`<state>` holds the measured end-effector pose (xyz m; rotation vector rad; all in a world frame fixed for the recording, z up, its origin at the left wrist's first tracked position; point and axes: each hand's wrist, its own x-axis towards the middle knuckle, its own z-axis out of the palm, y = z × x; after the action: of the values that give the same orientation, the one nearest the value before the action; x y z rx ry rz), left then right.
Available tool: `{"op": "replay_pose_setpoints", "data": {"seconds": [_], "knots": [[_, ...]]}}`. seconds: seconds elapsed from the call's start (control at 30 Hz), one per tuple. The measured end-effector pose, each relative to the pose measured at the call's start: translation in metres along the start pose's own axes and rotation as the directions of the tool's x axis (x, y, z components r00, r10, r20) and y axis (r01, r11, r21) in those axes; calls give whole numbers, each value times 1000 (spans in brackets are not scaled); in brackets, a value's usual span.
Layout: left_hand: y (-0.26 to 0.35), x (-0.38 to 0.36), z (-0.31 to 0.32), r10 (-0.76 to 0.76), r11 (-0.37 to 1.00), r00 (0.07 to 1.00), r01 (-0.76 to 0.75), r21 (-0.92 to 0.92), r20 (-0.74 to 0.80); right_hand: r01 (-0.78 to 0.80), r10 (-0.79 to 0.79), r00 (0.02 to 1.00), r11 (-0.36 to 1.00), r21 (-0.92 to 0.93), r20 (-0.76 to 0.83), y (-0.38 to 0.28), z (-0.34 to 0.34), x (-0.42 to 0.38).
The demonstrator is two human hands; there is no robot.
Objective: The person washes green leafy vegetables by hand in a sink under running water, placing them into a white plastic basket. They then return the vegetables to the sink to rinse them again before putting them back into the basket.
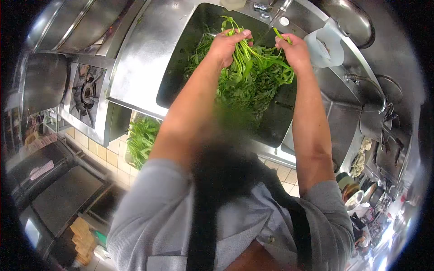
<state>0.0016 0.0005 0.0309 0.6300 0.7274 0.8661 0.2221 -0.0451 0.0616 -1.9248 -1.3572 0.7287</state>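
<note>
My left hand (224,47) is closed around a bunch of leafy greens (244,56) by their pale green stems, over the sink (174,72). The leaves hang down to the right. To its right, my right hand (294,49) pinches a short piece of green stem (278,34) that sticks up past the fingers. Beneath both hands a large heap of loose greens (253,97) fills much of the sink; a dark blur hides its near part. A faucet (282,8) reaches over the sink's far edge.
Left of the sink is a steel counter (138,67), then a gas burner (87,91). More greens (143,137) sit low by the counter's front. A translucent plastic pitcher (324,47) stands right of the sink, near a second faucet (368,81). A round metal pan (350,20) lies behind.
</note>
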Motion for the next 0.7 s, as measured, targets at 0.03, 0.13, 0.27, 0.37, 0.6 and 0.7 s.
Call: {"op": "replay_pose_setpoints", "data": {"seconds": [0.03, 0.13, 0.27, 0.37, 0.6, 0.7], "knots": [[-1, 2, -1, -1, 1000, 1000, 1, -2, 0, -1, 1, 1000, 1000, -2, 0, 6, -2, 4], [-3, 6, -1, 7, 1000, 1000, -7, -12, 9, 28, -56, 996, 943, -332, -76, 3, -4, 6], [-2, 3, 13, 19, 1000, 1000, -19, -17, -15, 247, -281, 959, 895, -371, -38, -29, 13, -17], [-5, 4, 21, -8, 999, 1000, 7, -50, -8, 223, -184, 972, 916, -335, 143, -43, 31, -24], [-3, 6, 10, -29, 999, 993, 31, -16, 118, 232, -185, 962, 943, -237, 202, -26, 21, -13], [-7, 12, 10, -6, 1000, 995, 6, 6, 99, 261, -207, 956, 924, -280, 209, -34, 24, -17]]}}
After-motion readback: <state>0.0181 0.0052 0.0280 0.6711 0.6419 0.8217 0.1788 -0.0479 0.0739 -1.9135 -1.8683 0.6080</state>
